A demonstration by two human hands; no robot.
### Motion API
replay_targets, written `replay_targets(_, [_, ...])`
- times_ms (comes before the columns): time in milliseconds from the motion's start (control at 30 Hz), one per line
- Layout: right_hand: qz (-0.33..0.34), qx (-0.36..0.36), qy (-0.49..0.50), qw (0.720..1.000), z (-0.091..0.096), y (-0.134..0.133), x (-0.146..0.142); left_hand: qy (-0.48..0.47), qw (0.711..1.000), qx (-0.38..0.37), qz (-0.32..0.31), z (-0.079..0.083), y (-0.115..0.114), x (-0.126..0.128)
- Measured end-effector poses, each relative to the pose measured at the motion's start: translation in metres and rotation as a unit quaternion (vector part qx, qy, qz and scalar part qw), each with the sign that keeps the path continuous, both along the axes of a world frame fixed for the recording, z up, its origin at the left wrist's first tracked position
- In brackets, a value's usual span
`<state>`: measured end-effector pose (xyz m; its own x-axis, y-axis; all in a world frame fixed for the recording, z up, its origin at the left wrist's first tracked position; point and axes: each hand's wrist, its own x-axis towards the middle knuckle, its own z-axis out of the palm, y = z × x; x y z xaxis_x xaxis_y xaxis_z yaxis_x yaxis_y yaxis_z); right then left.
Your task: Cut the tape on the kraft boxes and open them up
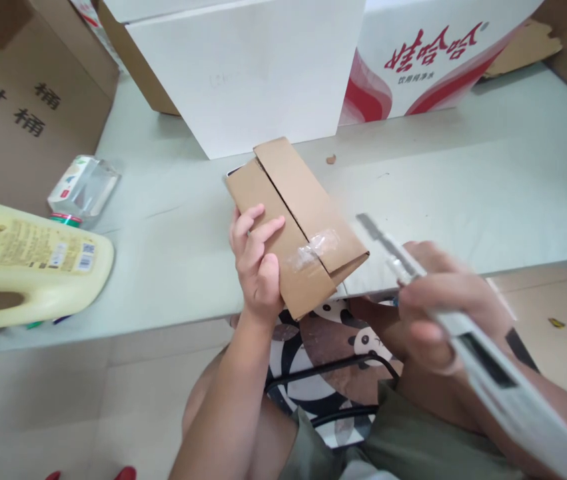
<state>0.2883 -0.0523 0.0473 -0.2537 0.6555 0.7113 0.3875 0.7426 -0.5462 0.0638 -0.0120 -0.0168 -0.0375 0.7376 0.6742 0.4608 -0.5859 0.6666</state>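
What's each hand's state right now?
Left hand: holding the small taped cardboard box.
Right hand: closed around a white utility knife.

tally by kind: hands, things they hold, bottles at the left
Hands: 2, left hand and right hand
Held boxes: 1, brown box
Held knives: 1, knife
Bottles: 2, yellow bottle and clear bottle
Total: 6

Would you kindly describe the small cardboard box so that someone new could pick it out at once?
At top centre, a large white carton stands on the pale table. Nearer, the person's left hand holds the small brown cardboard box. Unlike the larger brown carton at far left, it shows no printing and has clear tape across its flap seam.
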Motion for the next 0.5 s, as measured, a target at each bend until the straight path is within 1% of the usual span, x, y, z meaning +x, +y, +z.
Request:
replay_targets(33, [0.027, 0.006, -0.015, 1.0, 0.004, -0.004, -0.003, 0.0, 1.0, -0.001, 0.005, 0.0, -0.001, 0.002])
replay_targets(100, [0.062, 0.031, -0.002, 0.998, 0.008, -0.009, -0.008, -0.002, 1.0, -0.002, 0.012, -0.001, -0.002, 0.004])
replay_targets(167, [0.076, 0.012, -0.027, 0.997, 0.01, -0.01, -0.011, 0.0, 1.0, -0.002, 0.017, -0.001, -0.003, 0.005])
replay_targets(300, [0.072, -0.004, -0.054, 0.996, 0.012, -0.01, -0.009, 0.016, 1.0, -0.007, 0.024, 0.0, -0.003, 0.004])
replay_targets(400, [0.065, -0.021, -0.083, 0.994, 0.014, -0.011, -0.008, 0.013, 1.0, 0.002, 0.02, 0.001, -0.003, 0.004])
replay_targets(500, [0.047, -0.006, -0.105, 0.993, 0.015, -0.012, -0.012, 0.021, 0.999, 0.006, 0.024, 0.002, -0.003, 0.006])
